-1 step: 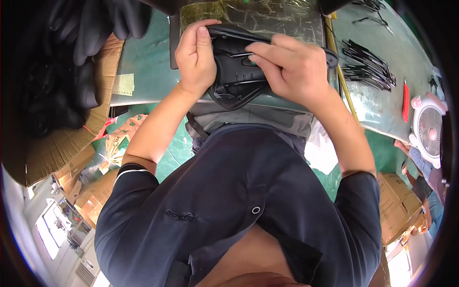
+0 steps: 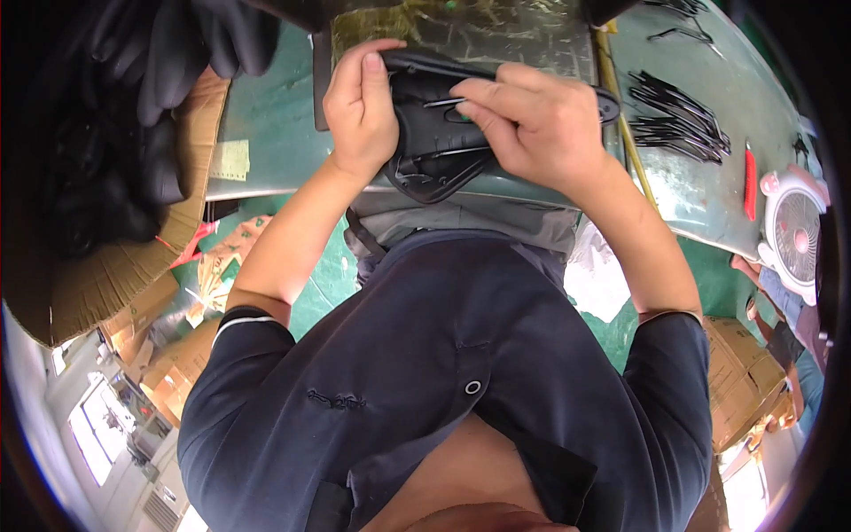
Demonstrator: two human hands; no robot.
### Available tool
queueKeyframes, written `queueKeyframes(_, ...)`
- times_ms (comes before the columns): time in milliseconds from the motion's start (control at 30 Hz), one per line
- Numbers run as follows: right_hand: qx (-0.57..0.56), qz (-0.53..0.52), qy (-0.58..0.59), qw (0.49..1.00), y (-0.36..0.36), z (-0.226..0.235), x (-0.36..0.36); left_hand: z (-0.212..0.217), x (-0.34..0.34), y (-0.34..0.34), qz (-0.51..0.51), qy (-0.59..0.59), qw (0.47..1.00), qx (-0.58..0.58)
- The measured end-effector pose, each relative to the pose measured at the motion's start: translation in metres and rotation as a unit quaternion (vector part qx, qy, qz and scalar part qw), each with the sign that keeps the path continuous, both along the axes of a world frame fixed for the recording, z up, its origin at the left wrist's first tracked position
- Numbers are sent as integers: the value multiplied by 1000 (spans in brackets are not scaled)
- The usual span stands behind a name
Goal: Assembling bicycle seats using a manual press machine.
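Note:
A black bicycle saddle [image 2: 429, 133] is held with its ribbed underside up, over the near edge of the table. Its broad end lies to the left, and its narrow nose points right. My left hand [image 2: 362, 115] is closed round the broad end, thumb on the rim. My right hand [image 2: 542, 129] reaches across the middle, with thumb and fingertips pinching a thin black metal rail [image 2: 440, 103] on the underside. Part of the rail and the saddle's middle are hidden behind the right hand.
Bent black metal rails [image 2: 678, 120] lie piled on the green table [image 2: 284, 106], near a red-handled tool [image 2: 750, 182] and a pink-and-white fan [image 2: 795, 235]. A cardboard box [image 2: 206, 133] holding black saddles stands at left. A tape-covered board [image 2: 532, 35] lies ahead.

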State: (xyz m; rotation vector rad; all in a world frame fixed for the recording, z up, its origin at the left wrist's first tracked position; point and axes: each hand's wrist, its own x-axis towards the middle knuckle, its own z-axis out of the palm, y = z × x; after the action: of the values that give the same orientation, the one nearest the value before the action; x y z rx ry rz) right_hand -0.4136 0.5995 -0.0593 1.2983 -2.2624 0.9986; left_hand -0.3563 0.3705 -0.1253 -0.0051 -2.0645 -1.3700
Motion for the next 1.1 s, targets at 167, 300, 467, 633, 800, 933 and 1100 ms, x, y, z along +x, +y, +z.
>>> queueKeyframes(167, 28, 102, -66, 992, 12, 12, -28, 45, -9, -26, -160, 71, 934, -312)
queueKeyframes(300, -56, -64, 165, 983, 6, 34, -55, 38, -7, -17, -72, 121, 922, -361)
queueKeyframes(467, -33, -178, -51, 982, -17, -13, -1, 45, -2, 34, 84, -24, 946, -313)
queueKeyframes(633, -56, -212, -31, 975, -32, -23, -46, 38, -46, 28, 81, 35, 945, -316)
queueKeyframes(800, -118, -219, -10, 968, -52, -31, -77, 32, -84, 8, 109, 59, 936, -330)
queueKeyframes(933, -137, -213, -13, 967, -49, -30, -76, 27, -76, 14, 106, 47, 952, -282)
queueKeyframes(1100, -107, -214, -35, 970, -40, -33, -70, 31, -72, 22, 125, 64, 946, -291)
